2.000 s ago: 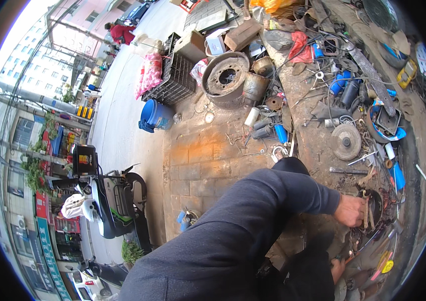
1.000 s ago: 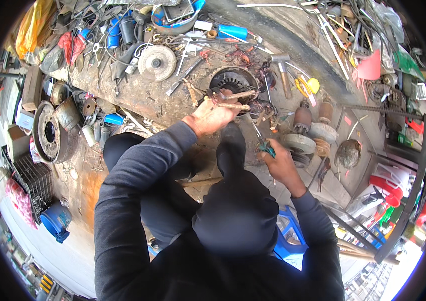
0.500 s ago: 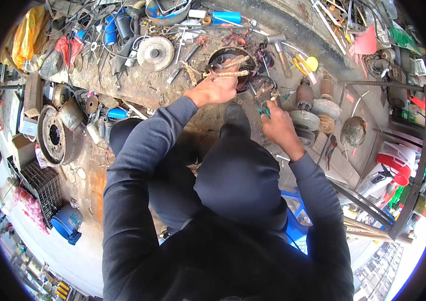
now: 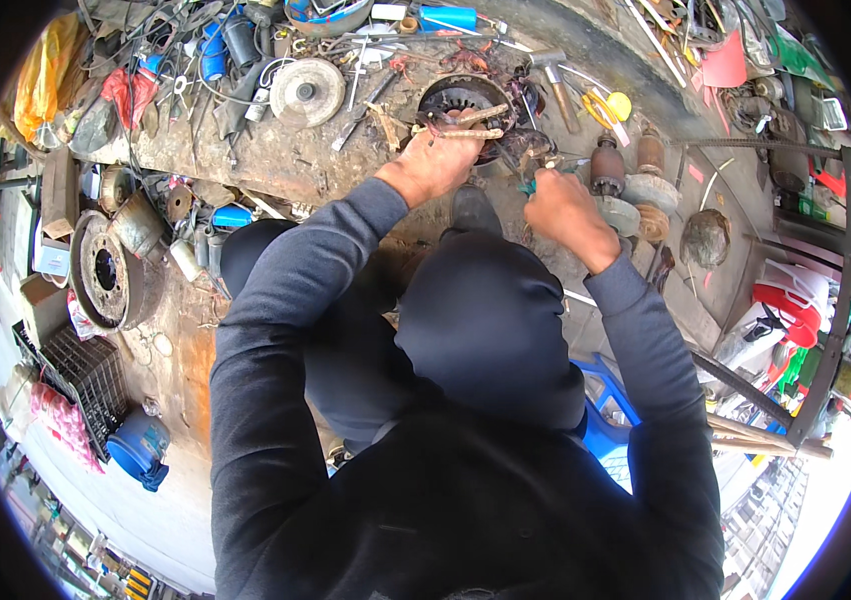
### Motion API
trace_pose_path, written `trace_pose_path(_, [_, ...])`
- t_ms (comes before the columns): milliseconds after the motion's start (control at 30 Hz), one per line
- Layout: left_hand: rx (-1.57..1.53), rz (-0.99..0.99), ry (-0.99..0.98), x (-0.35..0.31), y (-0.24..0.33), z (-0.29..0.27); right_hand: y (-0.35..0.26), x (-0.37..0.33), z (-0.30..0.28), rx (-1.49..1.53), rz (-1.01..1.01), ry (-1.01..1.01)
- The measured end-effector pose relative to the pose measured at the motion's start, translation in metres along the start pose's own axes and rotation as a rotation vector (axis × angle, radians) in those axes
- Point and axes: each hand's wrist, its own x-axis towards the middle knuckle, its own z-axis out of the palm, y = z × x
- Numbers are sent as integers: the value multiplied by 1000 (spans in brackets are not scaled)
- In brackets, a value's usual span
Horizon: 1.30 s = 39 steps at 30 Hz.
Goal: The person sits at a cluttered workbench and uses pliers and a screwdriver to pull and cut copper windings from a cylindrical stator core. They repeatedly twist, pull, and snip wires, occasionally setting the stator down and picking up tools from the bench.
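Brought right hand (image 4: pixel 565 212), clamped on a teal-handled tool (image 4: pixel 528 187) (mostly hidden), nearer the round metal housing (image 4: pixel 457 90) on the ground (image 4: pixel 245 165) than a second ago. Gripping pale sticks (image 4: pixel 475 134) in left hand (image 4: pixel 442 165), apart from the right, over the housing's near rim. Can see hammer (image 4: pixel 562 97) beyond, then blue cylinder (image 4: pixel 448 18).
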Motion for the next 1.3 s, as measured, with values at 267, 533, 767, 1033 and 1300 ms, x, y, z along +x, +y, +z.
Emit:
trace_pose_path(267, [-169,-7,-9,-1,8,-20,-28,10,-28,-45,38,-95])
trace_pose_path(533, [-180,-72,-1,-3,7,-13,-39,5,-44,-93,-34,-97])
trace_pose_path(767, [60,40,91,-6,4,-6,-20,-3,-3,-41,53,-33])
trace_pose_path(1033, [117,0,-31,-7,7,-15,16,-11,18,259,-20,-13])
trace_pose_path(1300, [71,13,6,-8,3,-9,25,-12,36,330,-212,105])
